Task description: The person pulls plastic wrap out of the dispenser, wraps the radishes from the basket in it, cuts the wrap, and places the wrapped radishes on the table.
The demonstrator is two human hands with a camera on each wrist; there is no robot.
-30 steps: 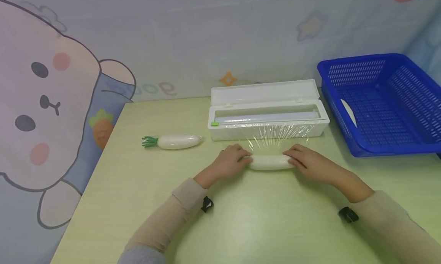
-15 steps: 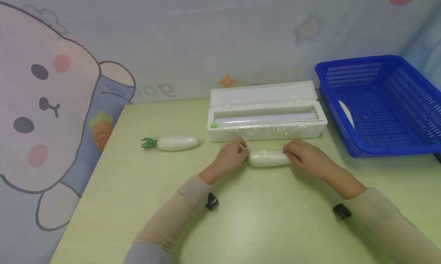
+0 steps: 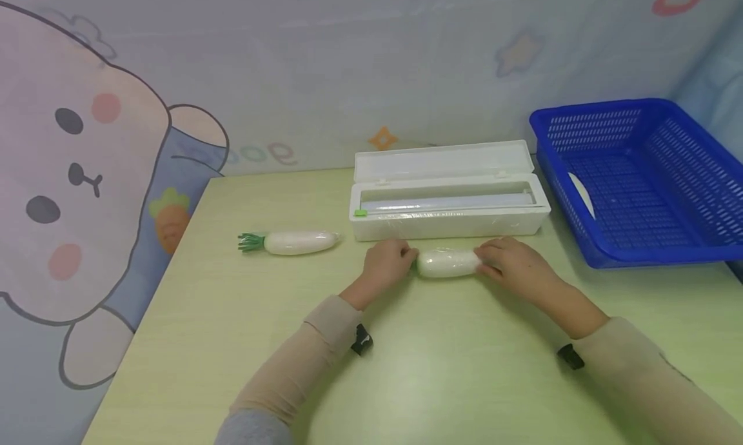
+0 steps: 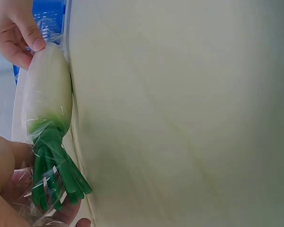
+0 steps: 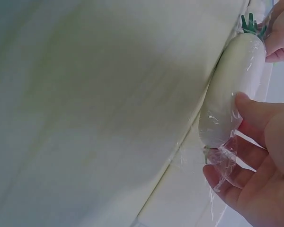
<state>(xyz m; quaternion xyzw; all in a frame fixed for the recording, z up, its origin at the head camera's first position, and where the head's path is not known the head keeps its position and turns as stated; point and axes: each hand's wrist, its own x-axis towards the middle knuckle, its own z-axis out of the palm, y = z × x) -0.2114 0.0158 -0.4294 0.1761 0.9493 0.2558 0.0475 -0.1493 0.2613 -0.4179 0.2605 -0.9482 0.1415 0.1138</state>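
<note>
A white radish [image 3: 448, 263] with green leaves [image 4: 54, 163] lies crosswise in front of the cling film box, wrapped in clear cling film [image 5: 223, 163]. At its leafy left end my left hand [image 3: 387, 263] grips the film, with fingers curled about the leaves. My right hand [image 3: 513, 267] holds the pointed right end; in the right wrist view its thumb presses the radish while the fingers gather loose film past the tip. A second radish [image 3: 298, 242], also in shiny film, rests on the table to the left, apart from both hands.
Behind the radish stands a white cling film box [image 3: 449, 226], its lid up, a roll inside and a green slider at its left. A blue plastic basket [image 3: 615, 255] with a white object [image 3: 582, 195] in it is at the right. A printed cloth hangs behind the table.
The radish has rolled slightly toward the box, and the film stretched between them no longer shows. The left hand has closed in around the leafy end; the right stays at the tip.
</note>
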